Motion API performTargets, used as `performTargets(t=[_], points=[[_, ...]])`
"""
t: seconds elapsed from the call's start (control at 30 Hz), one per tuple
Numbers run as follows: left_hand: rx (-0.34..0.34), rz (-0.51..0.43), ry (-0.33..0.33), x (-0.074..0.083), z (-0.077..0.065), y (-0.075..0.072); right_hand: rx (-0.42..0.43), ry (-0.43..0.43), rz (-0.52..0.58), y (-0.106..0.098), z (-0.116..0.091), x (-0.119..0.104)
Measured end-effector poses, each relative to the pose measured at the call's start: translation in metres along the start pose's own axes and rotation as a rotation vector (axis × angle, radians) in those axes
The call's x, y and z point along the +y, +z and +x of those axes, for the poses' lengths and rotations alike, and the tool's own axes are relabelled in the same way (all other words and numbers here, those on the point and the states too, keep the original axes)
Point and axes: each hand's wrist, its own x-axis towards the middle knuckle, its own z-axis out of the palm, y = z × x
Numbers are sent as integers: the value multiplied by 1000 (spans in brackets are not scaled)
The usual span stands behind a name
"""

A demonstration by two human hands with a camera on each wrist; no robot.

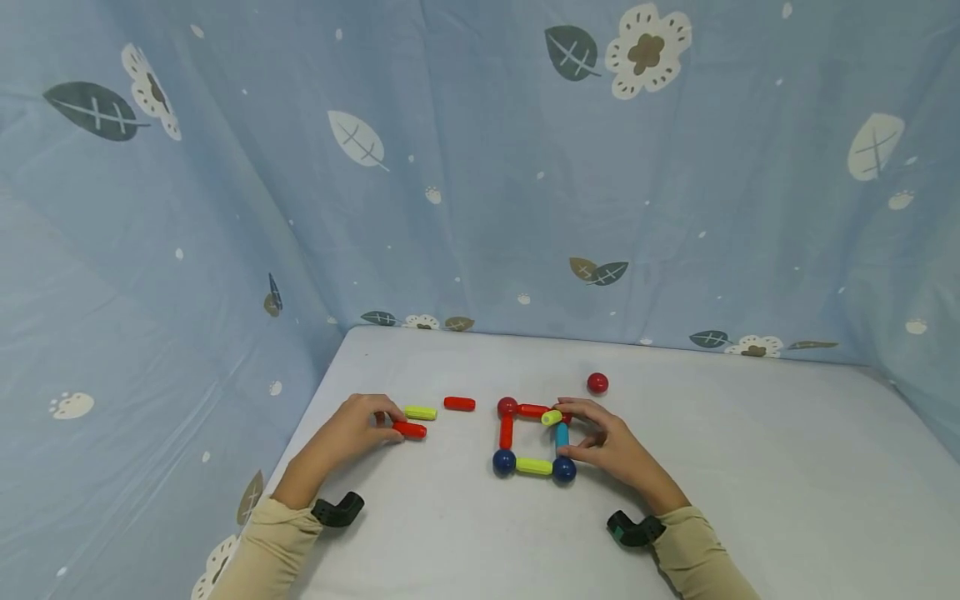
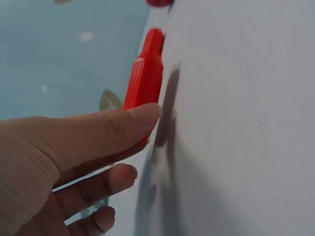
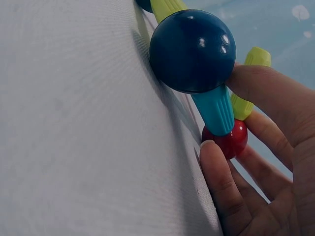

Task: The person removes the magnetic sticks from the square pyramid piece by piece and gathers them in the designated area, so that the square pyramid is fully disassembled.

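Observation:
My left hand pinches a red toy rod between thumb and fingers, low over the table at the left. Beside my right hand lies a square of rods and balls, with red balls at its far corners and dark blue balls at the near ones. A yellow-green rod stands up from the far right red ball. My right fingers curl round that ball, partly hiding it, while the thumb reaches to the near right blue ball. Between these two balls runs a light blue rod.
A loose yellow-green rod and another red rod lie between my left hand and the square. Behind the square sits a single red ball. Blue patterned cloth hangs along the white table's back and left edges.

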Motion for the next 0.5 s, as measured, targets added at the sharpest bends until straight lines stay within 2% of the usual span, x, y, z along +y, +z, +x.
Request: performTargets(t=[0.13,0.3,0.5], points=[[-13,-13,-8,-9,-1,-1,6,-12,-4,0,0,1],[10,-9,13,-13,1,0,12,-25,-1,0,0,0],[6,-1,-31,-15,0,-2,2,-19,6,-1,1,-1]])
